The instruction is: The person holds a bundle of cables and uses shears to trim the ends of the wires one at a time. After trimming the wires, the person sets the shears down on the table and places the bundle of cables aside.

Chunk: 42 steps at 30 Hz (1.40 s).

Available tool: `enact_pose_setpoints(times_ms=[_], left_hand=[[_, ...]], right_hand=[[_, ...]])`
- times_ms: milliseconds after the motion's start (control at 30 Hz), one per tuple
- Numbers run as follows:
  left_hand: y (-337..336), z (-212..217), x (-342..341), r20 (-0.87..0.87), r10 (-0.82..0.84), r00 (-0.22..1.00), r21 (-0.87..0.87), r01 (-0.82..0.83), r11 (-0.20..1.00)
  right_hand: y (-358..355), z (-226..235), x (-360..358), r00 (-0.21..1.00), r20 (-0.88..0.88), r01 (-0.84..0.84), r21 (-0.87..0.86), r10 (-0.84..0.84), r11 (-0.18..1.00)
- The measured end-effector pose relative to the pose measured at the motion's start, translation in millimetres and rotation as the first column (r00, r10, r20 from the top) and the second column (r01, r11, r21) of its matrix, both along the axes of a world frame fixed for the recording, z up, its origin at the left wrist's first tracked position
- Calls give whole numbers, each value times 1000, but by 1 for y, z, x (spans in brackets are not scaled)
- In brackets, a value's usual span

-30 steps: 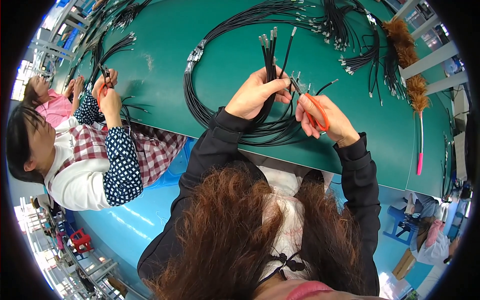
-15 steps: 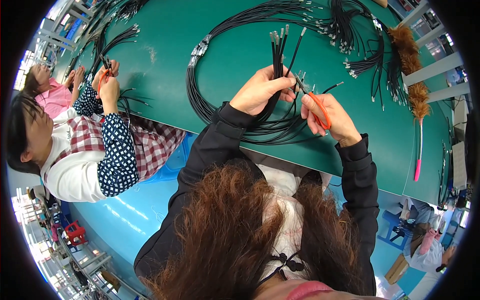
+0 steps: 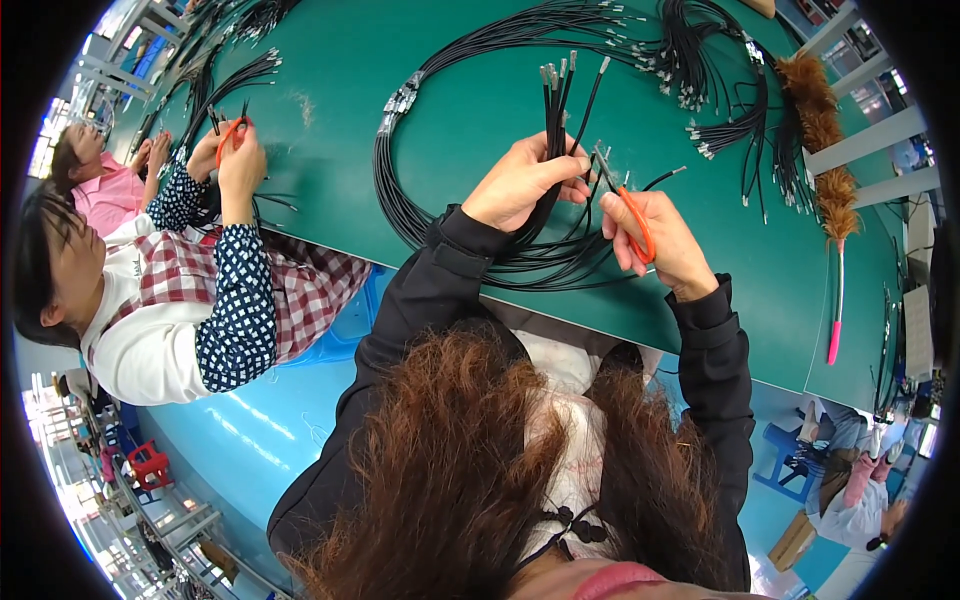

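Observation:
My left hand [image 3: 530, 183] is closed round a bunch of black cables [image 3: 551, 115] whose silvery ends point up and away from me. Orange-handled scissors [image 3: 638, 222] are gripped in my right hand [image 3: 660, 240], just right of the bunch. Their metal blades point toward the cable ends near my left fingertips; whether they touch a cable I cannot make out. The cables loop down from my left hand and spread over the green table under both hands. One cable end [image 3: 668, 177] sticks out to the right beyond the scissors.
A large coil of black cables [image 3: 385, 165], bound with a silvery wrap, curves across the green table [image 3: 320, 140]. More cable bundles [image 3: 690, 70] and a brown feather duster [image 3: 836, 200] lie at the right. On my left a co-worker's hand [image 3: 240, 165] holds orange scissors.
My right hand and the scissors have shifted slightly left, with the blades a little more upright. My left hand stays put. The co-worker's scissors hand has moved right and up.

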<state>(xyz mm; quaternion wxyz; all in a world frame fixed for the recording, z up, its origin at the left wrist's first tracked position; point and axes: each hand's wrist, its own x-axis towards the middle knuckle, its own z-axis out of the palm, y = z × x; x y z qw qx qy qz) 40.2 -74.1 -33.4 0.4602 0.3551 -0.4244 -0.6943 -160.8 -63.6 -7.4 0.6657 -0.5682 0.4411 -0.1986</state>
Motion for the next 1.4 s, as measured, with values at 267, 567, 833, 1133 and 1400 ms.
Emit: enact_pose_setpoints(times_ms=[267,567,833,1133,1400], left_hand=[[5,4,-2,24,-28,999,-8,28,1000],[7,10,-5,88,10,996,-56,-5,998],[7,9,-14,177,78,981,-60,-69,996],[4,2,-32,296,81,952,-68,-64,996],[6,9,-36,336,31,941,-77,-6,997]], right_hand=[[9,0,-9,956,223,212,-64,-193,975],[8,0,-12,845,312,490,-123,-435,863],[12,-7,-33,721,401,659,-145,-565,738],[18,-8,-21,738,394,644,-169,-548,746],[20,-2,-10,736,391,663,-248,-553,706]])
